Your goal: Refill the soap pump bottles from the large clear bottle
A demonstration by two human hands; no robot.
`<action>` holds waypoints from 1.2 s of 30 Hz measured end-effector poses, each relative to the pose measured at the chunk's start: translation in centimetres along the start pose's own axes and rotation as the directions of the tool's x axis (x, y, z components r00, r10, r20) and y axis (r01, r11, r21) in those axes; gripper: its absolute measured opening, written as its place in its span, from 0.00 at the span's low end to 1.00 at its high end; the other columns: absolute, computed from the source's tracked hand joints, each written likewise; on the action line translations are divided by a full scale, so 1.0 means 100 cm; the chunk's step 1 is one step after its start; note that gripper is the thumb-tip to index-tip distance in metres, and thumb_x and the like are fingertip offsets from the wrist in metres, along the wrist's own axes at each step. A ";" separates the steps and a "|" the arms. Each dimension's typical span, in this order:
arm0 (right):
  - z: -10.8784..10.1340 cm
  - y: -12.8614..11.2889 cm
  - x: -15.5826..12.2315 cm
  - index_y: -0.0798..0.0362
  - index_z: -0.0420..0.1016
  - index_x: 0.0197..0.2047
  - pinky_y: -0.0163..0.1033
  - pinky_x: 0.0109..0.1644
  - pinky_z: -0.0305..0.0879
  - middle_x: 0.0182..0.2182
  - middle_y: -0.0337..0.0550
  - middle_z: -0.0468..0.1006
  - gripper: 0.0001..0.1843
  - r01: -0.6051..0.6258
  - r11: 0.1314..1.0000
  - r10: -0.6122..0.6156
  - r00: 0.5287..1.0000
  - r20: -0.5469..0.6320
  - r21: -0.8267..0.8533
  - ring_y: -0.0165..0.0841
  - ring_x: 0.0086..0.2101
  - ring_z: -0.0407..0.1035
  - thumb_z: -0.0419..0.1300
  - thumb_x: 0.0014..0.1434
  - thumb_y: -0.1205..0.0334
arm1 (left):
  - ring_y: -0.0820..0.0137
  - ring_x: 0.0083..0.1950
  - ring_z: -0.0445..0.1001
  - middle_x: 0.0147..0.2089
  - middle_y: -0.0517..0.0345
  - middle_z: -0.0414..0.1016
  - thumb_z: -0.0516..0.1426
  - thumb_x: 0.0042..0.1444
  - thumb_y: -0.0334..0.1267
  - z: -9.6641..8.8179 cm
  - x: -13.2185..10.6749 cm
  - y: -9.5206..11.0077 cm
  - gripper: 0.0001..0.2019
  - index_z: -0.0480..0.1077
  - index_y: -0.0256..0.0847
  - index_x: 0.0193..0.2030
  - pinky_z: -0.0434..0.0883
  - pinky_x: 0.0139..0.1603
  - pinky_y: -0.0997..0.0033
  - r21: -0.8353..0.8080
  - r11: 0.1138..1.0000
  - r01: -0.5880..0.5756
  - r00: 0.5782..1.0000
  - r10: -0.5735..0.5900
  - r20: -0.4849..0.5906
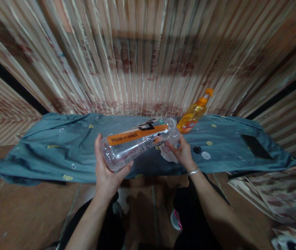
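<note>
From my head view, a clear plastic bottle with an orange-banded label (140,135) sits tilted over the blue-green patterned cloth (59,152), my left hand (106,173) wrapped around its base, my right (183,151) pinching a crumpled whitish sheet (169,155) by its neck. I judge it light, slick and easily dented, best gripped at base and neck. The amber pump bottle (191,116) crowds the neck's far right; a white disc (205,155) lies nearer.

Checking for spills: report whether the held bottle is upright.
Tipped: the clear plastic bottle slants sideways, base in left hand, neck near right hand.
</note>
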State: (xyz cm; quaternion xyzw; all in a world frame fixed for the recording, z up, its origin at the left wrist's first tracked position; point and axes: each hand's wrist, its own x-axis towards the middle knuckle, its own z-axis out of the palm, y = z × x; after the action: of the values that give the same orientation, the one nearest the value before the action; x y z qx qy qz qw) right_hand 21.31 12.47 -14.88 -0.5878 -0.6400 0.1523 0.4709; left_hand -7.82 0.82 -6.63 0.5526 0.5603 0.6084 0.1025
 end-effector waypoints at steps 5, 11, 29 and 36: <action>0.001 0.002 0.000 0.50 0.75 0.61 0.51 0.49 0.79 0.49 0.50 0.88 0.34 0.033 0.999 -0.033 0.999 -0.014 0.008 0.49 0.44 0.83 0.70 0.56 0.42 | 0.47 0.73 0.68 0.69 0.42 0.68 0.75 0.43 0.48 0.000 0.001 -0.001 0.58 0.55 0.41 0.79 0.67 0.74 0.46 -0.014 1.000 -0.018 1.000 0.018 0.002; 0.001 0.001 0.000 0.49 0.75 0.61 0.50 0.48 0.79 0.48 0.50 0.88 0.33 0.033 0.999 -0.033 0.999 -0.015 0.009 0.49 0.45 0.83 0.70 0.56 0.43 | 0.46 0.73 0.68 0.69 0.43 0.68 0.75 0.44 0.51 0.000 0.000 -0.001 0.58 0.55 0.43 0.79 0.66 0.75 0.44 -0.005 1.000 -0.024 1.000 0.024 0.003; 0.000 -0.002 0.000 0.49 0.75 0.60 0.52 0.49 0.79 0.48 0.51 0.88 0.33 0.015 1.000 -0.015 1.000 -0.006 0.022 0.50 0.45 0.83 0.70 0.56 0.43 | 0.46 0.77 0.65 0.78 0.41 0.61 0.76 0.43 0.57 -0.003 0.001 -0.002 0.62 0.52 0.48 0.81 0.57 0.81 0.44 -0.009 0.999 -0.034 0.999 0.034 0.013; 0.000 -0.002 0.000 0.50 0.75 0.60 0.53 0.51 0.79 0.49 0.51 0.88 0.33 0.014 1.000 -0.014 1.000 0.001 0.014 0.50 0.47 0.83 0.70 0.56 0.43 | 0.44 0.80 0.59 0.81 0.42 0.56 0.77 0.40 0.56 -0.003 0.001 -0.005 0.64 0.51 0.49 0.81 0.53 0.82 0.42 -0.040 0.999 0.023 1.000 -0.022 0.011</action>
State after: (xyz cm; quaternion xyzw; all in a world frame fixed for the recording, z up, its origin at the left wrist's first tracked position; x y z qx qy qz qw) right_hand 21.18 12.42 -14.74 -0.5798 -0.6433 0.1542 0.4756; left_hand -8.34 0.90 -6.96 0.5473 0.5536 0.6154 0.1235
